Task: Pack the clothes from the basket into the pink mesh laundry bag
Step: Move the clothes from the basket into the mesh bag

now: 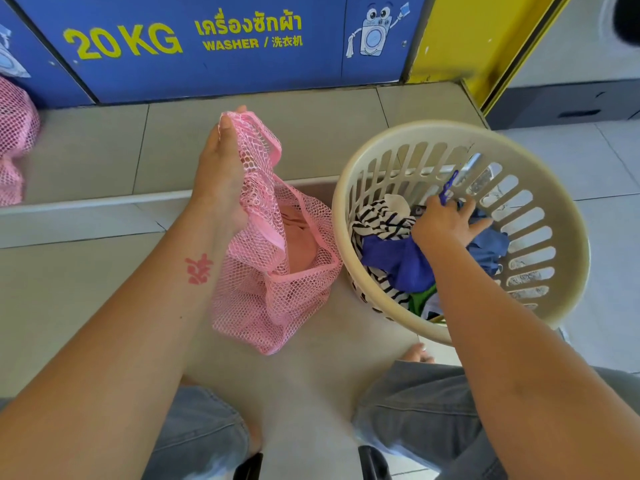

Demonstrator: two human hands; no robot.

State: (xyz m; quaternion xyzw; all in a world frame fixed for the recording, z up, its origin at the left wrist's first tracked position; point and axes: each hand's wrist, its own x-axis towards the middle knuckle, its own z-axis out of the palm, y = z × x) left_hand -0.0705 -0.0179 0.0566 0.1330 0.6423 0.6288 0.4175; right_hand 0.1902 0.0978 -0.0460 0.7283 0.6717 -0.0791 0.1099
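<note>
- Mesh bag (277, 292), pink with an open net weave and a smooth pink band along its mouth, stands slumped on the tiled floor (86, 271) at the centre of the frame, just left of the basket and touching its side.
- Left hand (221, 168) is clamped on the upper edge of the bag, lifting that side high so the mouth gapes toward the camera; fingers are closed round the bunched netting.
- Inside the bag, a pale pink cloth (298, 237) shows through the opening and fills the lower part.
- Forearm of that hand carries a red mark (198, 269) near the wrist.
- Basket (540, 306), cream plastic, round, with slotted walls, sits at the centre right, tilted so its opening faces the person.
- Right hand (446, 223) reaches into the basket, fingers spread and pressed onto the clothes; whether it has actually gripped a piece I cannot tell.
- Clothes in the basket: a black-and-white striped garment (381, 220) on the left, a blue garment (398, 258) under the wrist, a bit of green cloth (420, 299) lower down.
- Blue clothes peg (448, 188) sticks up just above the right hand.
- Blue panel (207, 71) reading "20 KG WASHER" runs across the top of the frame.
- Second pink mesh bundle (15, 133) lies at the left edge.
- Grey-trousered knees (415, 410) fill the bottom.
</note>
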